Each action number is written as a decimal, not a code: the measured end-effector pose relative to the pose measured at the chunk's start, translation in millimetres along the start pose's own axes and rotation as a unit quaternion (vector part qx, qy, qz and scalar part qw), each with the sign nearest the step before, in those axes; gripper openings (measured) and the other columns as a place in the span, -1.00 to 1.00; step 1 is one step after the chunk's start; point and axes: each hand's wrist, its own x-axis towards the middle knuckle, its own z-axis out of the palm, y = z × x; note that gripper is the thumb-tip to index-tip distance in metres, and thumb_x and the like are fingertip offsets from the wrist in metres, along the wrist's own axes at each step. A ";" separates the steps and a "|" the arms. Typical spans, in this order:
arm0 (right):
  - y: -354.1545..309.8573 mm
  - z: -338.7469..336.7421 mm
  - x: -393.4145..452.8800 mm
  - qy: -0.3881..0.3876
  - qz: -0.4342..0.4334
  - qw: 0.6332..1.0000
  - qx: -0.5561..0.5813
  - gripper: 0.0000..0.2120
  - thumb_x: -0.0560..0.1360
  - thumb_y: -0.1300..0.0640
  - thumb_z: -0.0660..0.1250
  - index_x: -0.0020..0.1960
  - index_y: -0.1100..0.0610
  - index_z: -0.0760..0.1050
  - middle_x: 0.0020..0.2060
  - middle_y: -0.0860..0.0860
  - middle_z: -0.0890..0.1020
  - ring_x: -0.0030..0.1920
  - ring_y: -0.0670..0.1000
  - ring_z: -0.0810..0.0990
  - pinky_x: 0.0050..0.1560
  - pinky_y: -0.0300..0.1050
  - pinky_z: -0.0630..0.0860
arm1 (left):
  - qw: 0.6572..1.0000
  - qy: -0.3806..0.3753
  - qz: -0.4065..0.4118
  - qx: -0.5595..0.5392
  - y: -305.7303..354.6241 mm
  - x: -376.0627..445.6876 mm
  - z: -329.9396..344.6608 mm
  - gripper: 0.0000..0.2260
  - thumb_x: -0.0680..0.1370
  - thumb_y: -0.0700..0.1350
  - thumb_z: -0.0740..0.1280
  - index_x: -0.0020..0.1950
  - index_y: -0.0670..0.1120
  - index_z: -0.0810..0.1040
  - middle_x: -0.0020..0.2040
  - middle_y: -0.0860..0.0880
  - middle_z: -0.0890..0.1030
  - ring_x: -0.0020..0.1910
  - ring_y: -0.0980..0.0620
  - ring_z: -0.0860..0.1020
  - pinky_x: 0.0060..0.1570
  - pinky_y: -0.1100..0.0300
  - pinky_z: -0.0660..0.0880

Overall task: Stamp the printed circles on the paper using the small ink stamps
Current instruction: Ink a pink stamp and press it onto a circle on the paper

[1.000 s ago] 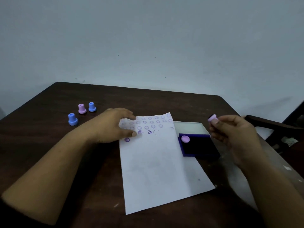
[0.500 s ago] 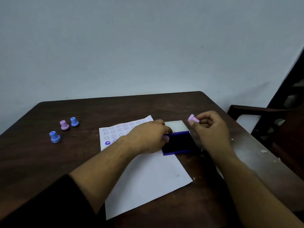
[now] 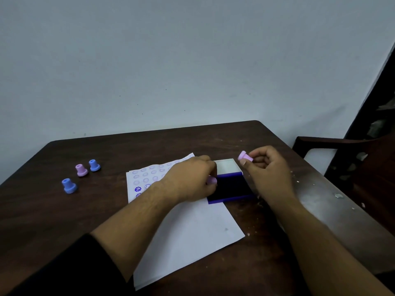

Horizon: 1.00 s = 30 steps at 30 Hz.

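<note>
A white paper with rows of printed circles lies on the dark table. A few circles near its left edge carry purple stamped marks. A dark blue ink pad sits open at the paper's right edge, its white lid behind it. My left hand reaches across the paper and pinches a small pink piece at the pad's left edge. My right hand hovers just right of the pad, holding a pink stamp in its fingertips, tilted sideways.
Three spare stamps stand at the table's left: a blue one, a pink one and another blue one. A dark chair stands beyond the table's right edge. A pale wall rises behind.
My left hand left the printed circles, crossed to the ink pad and closed on the pink piece lying there. My right hand kept its stamp raised. The view swung to the right.
</note>
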 end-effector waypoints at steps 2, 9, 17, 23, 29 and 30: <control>-0.3 -0.9 -0.3 -0.002 0.003 1.000 -0.004 -0.73 0.45 -0.26 0.50 -0.08 -0.09 0.56 -0.17 -0.26 0.69 -0.14 -0.22 0.68 -0.16 -0.17 0.67 | 0.999 0.013 -0.014 -0.039 -2.8 -3.3 -10.0 -0.87 0.55 0.06 0.35 0.04 0.06 0.58 0.01 0.11 0.60 -0.08 0.10 0.56 -0.10 0.10 0.56; -3.0 1.5 -1.3 -0.042 0.011 0.999 0.022 -0.83 0.47 -0.09 0.54 -0.08 -0.10 0.57 -0.16 -0.28 0.69 -0.12 -0.25 0.67 -0.16 -0.19 0.65 | 0.990 0.065 -0.104 -0.070 -64.8 -69.8 -46.9 -0.87 0.55 -0.03 0.41 0.08 0.12 0.64 -0.05 0.19 0.63 -0.10 0.22 0.60 -0.10 0.25 0.53; -23.0 21.1 -13.6 -0.226 0.058 0.962 0.140 -0.90 0.63 0.18 0.34 0.11 0.08 0.62 0.00 0.00 0.77 -0.01 0.06 0.76 0.01 -0.03 0.68 | 0.963 -0.082 -0.250 0.054 -153.6 -187.7 -62.4 -0.87 0.56 -0.03 0.40 0.03 0.22 0.59 -0.01 0.23 0.54 -0.01 0.21 0.53 0.00 0.26 0.47; -55.9 48.0 -19.8 -0.287 0.021 0.956 0.065 -0.96 0.51 0.05 0.48 -0.04 -0.04 0.67 -0.12 -0.02 0.77 -0.11 0.03 0.75 -0.04 -0.07 0.68 | 0.952 -0.084 -0.289 0.053 -176.8 -230.6 -62.2 -0.91 0.55 0.01 0.38 0.00 0.22 0.60 -0.03 0.19 0.53 -0.08 0.24 0.52 -0.08 0.28 0.48; -102.9 112.5 -34.1 -0.354 -0.022 0.935 0.023 -0.92 0.49 0.17 0.54 -0.08 0.04 0.66 -0.19 0.00 0.76 -0.17 0.03 0.76 -0.09 -0.02 0.71 | 0.941 -0.059 -0.331 0.031 -197.4 -254.4 -69.3 -0.92 0.56 0.01 0.42 -0.04 0.21 0.57 -0.09 0.18 0.55 -0.13 0.19 0.53 -0.13 0.26 0.45; -110.6 127.1 -38.4 -0.366 -0.032 0.930 0.024 -0.92 0.49 0.18 0.54 -0.07 0.05 0.66 -0.20 0.01 0.76 -0.17 0.04 0.76 -0.08 -0.01 0.71 | 0.940 -0.051 -0.337 0.025 -199.1 -257.1 -69.4 -0.92 0.56 0.01 0.42 -0.04 0.20 0.57 -0.08 0.16 0.56 -0.13 0.18 0.54 -0.13 0.24 0.47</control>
